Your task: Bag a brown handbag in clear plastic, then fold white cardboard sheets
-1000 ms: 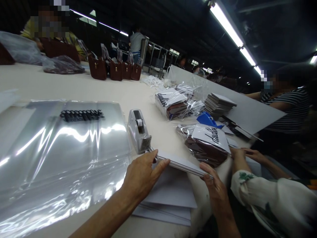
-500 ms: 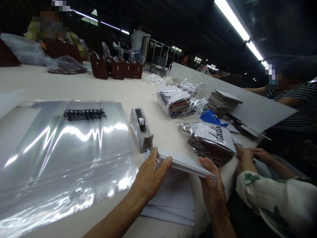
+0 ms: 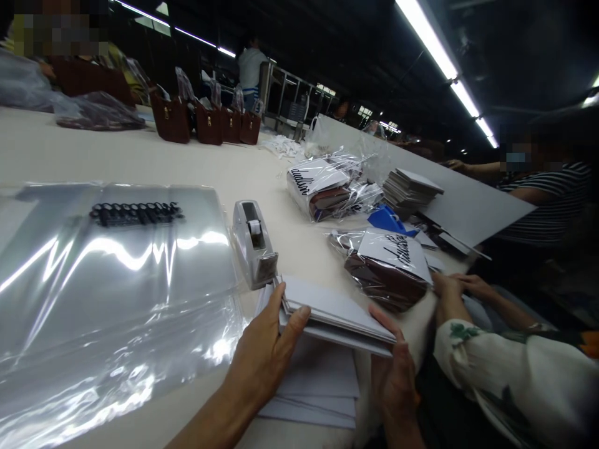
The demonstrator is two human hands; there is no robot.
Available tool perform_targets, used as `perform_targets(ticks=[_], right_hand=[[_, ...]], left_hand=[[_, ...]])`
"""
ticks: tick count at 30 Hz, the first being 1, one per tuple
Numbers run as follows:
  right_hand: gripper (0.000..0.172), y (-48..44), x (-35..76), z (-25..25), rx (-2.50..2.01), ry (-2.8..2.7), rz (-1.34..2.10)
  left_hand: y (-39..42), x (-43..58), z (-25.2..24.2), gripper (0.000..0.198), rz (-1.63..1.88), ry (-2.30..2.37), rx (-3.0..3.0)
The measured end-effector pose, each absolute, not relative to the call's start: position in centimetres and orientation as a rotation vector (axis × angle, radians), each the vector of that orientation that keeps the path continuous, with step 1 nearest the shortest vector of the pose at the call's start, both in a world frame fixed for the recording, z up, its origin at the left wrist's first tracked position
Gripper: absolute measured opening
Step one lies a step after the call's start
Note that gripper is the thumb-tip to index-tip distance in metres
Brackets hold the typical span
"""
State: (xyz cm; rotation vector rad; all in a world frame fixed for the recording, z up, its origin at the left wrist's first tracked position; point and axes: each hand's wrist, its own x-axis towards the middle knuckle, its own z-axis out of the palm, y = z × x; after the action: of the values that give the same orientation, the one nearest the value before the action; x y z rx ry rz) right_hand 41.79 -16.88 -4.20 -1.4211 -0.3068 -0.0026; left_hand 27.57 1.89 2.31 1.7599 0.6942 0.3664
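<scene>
A stack of white boards (image 3: 334, 307) lies between my two hands near the table's front edge. My left hand (image 3: 269, 340) grips its left end, fingers behind and thumb on the near side. At the right end, my right hand (image 3: 393, 358) closes round the boards' edge. Beneath them, more white sheets (image 3: 318, 380) rest on the table. A grey tape dispenser (image 3: 255, 243) stands just beyond my left hand. To the left lies a pile of clear plastic bags (image 3: 112, 293) with black coiled items (image 3: 135, 213) on top.
Wrapped brown bags with white cards (image 3: 388, 268) lie beyond my right hand, near a blue object (image 3: 390, 219) and a board stack (image 3: 407, 190). A co-worker's sleeve (image 3: 505, 362) is close at right. Brown bags (image 3: 173, 118) stand farther back.
The held stack now shows more of its top face, with a gap between its upper and lower boards. The view has shifted, so most things appear farther left.
</scene>
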Motion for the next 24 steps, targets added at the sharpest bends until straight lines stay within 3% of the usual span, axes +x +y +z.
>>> perform_targets(ticks=[4,13,19,24], right_hand=[[0.05,-17.7,43.2,-3.9,-1.565,0.02,-0.126],[0.028,-15.9,45.4,0.2,-1.631,-0.137,-0.601],[0.043,-15.8,46.8,1.1,-1.579,-0.238,-0.384],[0.04,-15.7,46.4,1.3,-1.448,-0.262,-0.134]], left_hand=[[1.6,27.3,1.8,0.071,0.266,0.729,1.777],[0.8,26.7,1.9,0.073,0.228,0.741,1.616],[0.9,26.6,1.8,0.075,0.209,0.694,1.6],[0.9,26.4,2.4,0.075,0.186,0.676,1.576]])
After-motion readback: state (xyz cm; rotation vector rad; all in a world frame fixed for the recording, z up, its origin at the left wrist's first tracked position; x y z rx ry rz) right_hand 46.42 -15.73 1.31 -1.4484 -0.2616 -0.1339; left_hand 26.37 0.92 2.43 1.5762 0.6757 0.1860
